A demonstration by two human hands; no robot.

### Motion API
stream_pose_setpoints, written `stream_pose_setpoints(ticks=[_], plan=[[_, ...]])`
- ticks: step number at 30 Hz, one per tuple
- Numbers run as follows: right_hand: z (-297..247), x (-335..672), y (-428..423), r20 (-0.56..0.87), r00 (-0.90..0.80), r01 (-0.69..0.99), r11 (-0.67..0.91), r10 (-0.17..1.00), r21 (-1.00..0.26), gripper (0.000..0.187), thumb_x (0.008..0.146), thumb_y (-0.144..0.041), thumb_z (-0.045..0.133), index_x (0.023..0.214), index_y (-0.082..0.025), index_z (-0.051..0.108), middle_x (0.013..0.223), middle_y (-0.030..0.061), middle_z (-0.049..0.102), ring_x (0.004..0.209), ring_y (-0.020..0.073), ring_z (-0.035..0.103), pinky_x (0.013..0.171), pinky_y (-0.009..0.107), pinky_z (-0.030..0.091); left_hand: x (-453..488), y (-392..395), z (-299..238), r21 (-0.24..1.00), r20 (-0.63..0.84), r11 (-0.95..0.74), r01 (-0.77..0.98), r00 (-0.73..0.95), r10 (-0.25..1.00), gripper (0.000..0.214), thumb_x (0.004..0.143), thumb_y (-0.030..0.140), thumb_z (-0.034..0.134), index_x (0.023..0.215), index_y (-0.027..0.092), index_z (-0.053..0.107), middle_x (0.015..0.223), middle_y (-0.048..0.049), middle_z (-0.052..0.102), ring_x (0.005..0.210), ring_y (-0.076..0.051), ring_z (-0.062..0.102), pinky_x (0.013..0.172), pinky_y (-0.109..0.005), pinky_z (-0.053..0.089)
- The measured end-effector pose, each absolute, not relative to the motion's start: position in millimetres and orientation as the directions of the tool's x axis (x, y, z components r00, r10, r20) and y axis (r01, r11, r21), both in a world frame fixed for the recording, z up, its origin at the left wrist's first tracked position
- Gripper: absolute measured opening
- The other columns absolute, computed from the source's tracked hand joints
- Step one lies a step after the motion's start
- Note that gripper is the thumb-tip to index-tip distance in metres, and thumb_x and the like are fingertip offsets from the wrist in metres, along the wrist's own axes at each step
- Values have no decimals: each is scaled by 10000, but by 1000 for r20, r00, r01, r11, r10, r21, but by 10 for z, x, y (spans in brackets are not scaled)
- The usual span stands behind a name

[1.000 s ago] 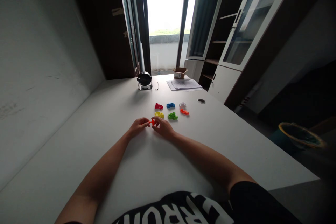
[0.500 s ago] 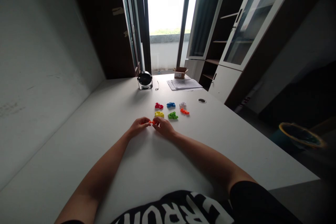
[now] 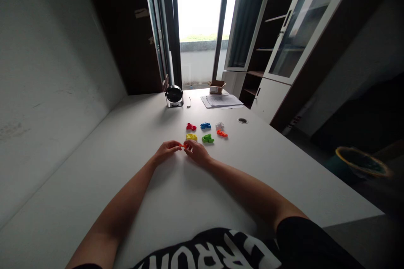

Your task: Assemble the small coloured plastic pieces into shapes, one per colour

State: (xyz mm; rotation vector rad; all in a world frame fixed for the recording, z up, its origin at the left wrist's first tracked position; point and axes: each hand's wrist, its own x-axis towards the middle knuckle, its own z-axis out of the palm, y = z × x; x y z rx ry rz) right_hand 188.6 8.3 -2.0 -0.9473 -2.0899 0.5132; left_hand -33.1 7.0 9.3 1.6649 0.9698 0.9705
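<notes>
My left hand point(image 3: 168, 151) and my right hand point(image 3: 196, 151) meet over the desk, fingertips pinched on a small orange plastic piece point(image 3: 182, 146) between them. Most of that piece is hidden by the fingers, so its kind is unclear. Just beyond my right hand lie a yellow toy vehicle point(image 3: 191, 137) and a green one point(image 3: 208, 138). Right of these is a loose orange toy piece point(image 3: 222, 133). Behind them, a red toy point(image 3: 191, 127), a blue toy car point(image 3: 205, 125) and a white toy piece point(image 3: 220, 126) form a second row.
A round black device on a stand point(image 3: 174, 96) stands at the far side of the white desk point(image 3: 186, 201). Papers point(image 3: 222, 101) and an open cardboard box point(image 3: 216, 87) lie at the far right. A cable hole point(image 3: 243, 121) is near the right edge; a bin point(image 3: 362, 163) is beyond it.
Both hands stay in nearly the same place on the orange piece. Only the fingers of my right hand have shifted slightly around it. The other toys have not moved.
</notes>
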Motion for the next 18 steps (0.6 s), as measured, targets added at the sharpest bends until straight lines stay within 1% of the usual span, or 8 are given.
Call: stream_pose_setpoints(ticks=[3, 7, 12, 18], plan=[[-46, 1879, 93, 474, -423, 456, 634, 772, -625, 258, 890, -193, 672, 1142, -224, 623, 931, 18, 687, 705, 118, 605, 663, 233, 466, -325, 81, 83, 972, 166, -218, 93, 386, 907, 343, 833, 405, 736, 1057, 146, 727, 1035, -106, 746, 956, -224, 674, 864, -331, 500], [-65, 1877, 98, 475, -425, 453, 635, 771, -626, 364, 866, -260, 726, 1209, -226, 611, 966, 33, 695, 713, 126, 614, 679, 246, 482, -325, 85, 77, 978, 166, -200, 51, 385, 908, 343, 826, 403, 749, 1054, 150, 720, 1054, -101, 737, 960, -217, 663, 865, -329, 497], [-81, 1871, 114, 475, -413, 475, 629, 777, -616, 329, 895, -297, 698, 1208, -226, 627, 963, 36, 695, 721, 129, 613, 696, 254, 487, -337, 90, 60, 978, 175, -206, 41, 383, 907, 319, 819, 384, 762, 1029, 149, 718, 1008, -85, 724, 921, -199, 650, 837, -312, 489], [-69, 1861, 113, 468, -417, 490, 626, 779, -606, 295, 872, -271, 712, 1153, -217, 645, 917, 27, 697, 713, 129, 610, 685, 250, 480, -336, 83, 57, 977, 168, -205, 60, 371, 913, 318, 815, 370, 768, 1034, 146, 713, 1008, -87, 718, 913, -196, 644, 831, -308, 482]])
